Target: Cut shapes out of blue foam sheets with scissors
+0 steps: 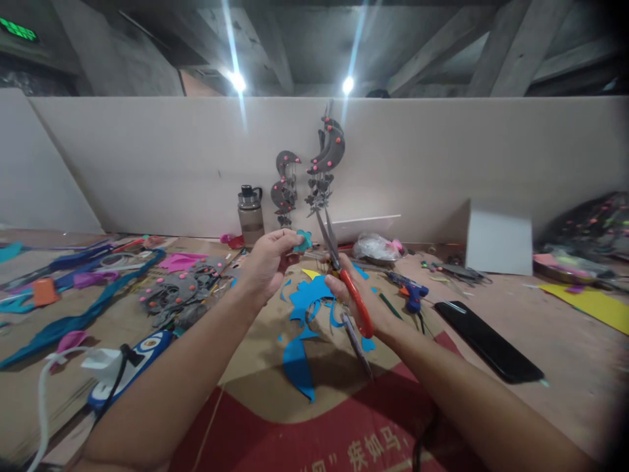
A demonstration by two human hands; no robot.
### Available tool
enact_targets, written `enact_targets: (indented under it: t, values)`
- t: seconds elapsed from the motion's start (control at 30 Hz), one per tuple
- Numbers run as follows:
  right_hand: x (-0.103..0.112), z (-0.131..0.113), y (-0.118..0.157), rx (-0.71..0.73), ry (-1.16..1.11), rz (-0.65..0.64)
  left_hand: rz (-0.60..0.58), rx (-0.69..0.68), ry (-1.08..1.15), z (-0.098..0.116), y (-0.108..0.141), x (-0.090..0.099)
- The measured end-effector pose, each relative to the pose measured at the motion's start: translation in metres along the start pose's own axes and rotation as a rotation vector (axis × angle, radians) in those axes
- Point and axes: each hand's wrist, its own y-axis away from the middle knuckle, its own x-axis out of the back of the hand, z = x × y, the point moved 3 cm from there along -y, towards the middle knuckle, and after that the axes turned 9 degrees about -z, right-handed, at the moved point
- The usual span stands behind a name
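Observation:
In my left hand (268,265) a small teal flower-shaped cutout (304,241) is pinched between thumb and fingers. My right hand (361,288) grips a pair of scissors (351,288) with red handles, the blades pointing up and slightly parted. The blades stand to the right of the cutout, apart from it. Below both hands, blue scraps (297,367) and curled offcuts lie on brown cardboard (246,367). A pen (356,344) rests among them, under my right wrist. One small yellow piece (309,273) shows between the hands.
A glue gun (413,294) and a black phone (486,341) lie to the right. Grey felt pieces (179,288) are heaped on the left, near a power strip (140,364). A bottle (250,216) stands at the back; grey moon ornaments (329,147) hang on the white board.

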Motion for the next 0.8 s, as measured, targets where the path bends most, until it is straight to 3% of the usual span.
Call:
enact_targets:
  t: [0.27,0.8]
  values:
    - [-0.008,0.001,0.004,-0.102,-0.117,-0.103,-0.012,-0.013,-0.014,0.000,0.001,0.000]
    - [-0.006,-0.006,0.007,-0.099,-0.087,-0.086,-0.028,-0.010,-0.038,-0.005,0.001,-0.002]
